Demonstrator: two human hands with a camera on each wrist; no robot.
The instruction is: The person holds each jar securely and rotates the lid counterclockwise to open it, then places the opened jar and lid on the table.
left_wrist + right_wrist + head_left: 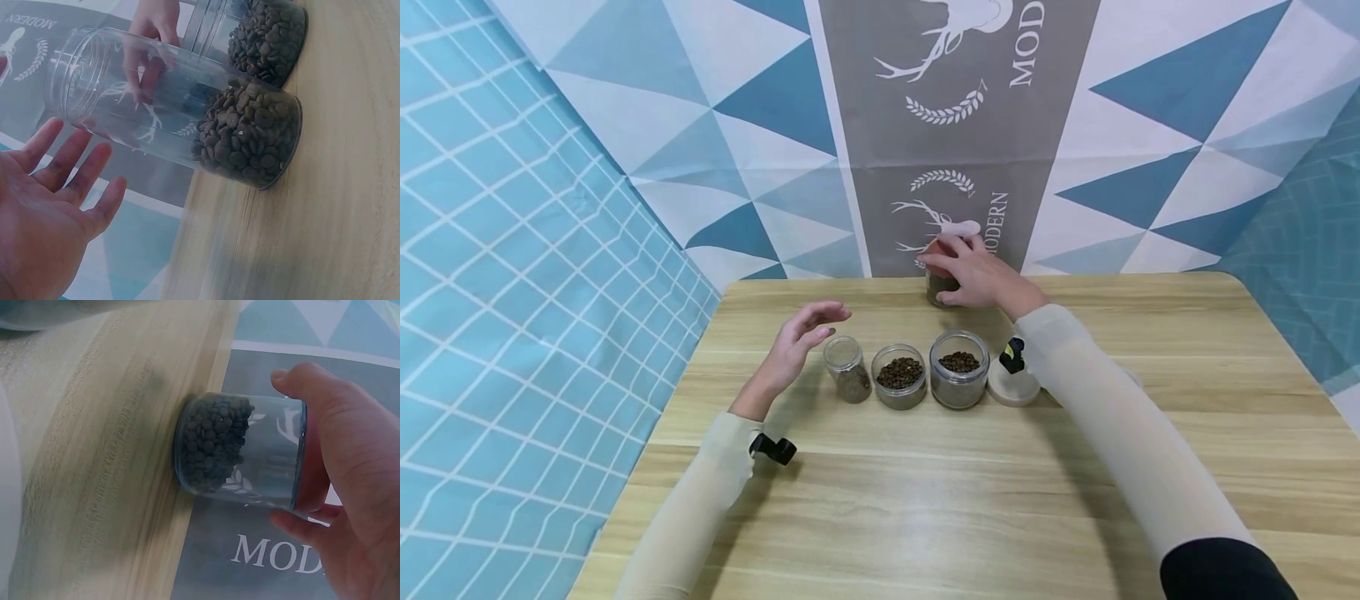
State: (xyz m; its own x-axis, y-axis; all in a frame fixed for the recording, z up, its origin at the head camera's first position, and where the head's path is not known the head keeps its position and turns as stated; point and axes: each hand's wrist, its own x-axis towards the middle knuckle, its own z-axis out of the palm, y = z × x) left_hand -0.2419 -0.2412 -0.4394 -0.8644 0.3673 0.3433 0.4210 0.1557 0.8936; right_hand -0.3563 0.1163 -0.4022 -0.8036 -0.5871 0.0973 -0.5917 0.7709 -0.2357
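Note:
At the table's back edge my right hand (977, 275) curls over the top of a clear jar (219, 447) with a reddish lid (314, 472). Dark pellets, like kibble, fill part of this jar, which stands upright. My left hand (797, 342) is raised with loosely spread fingers, holding nothing. Beside it stands a tall, narrow clear jar (156, 106) with brown kibble (244, 134) at its bottom. To its right are a low open jar (900, 392) and a wider open jar (958, 387), each with kibble inside.
A round white lid (1013, 386) lies right of the wide jar, partly under the right forearm. Another pale edge shows behind the right sleeve. The patterned backdrop (775, 150) rises right behind the wooden table (910, 500); a blue gridded sheet (535, 292) hangs along the left.

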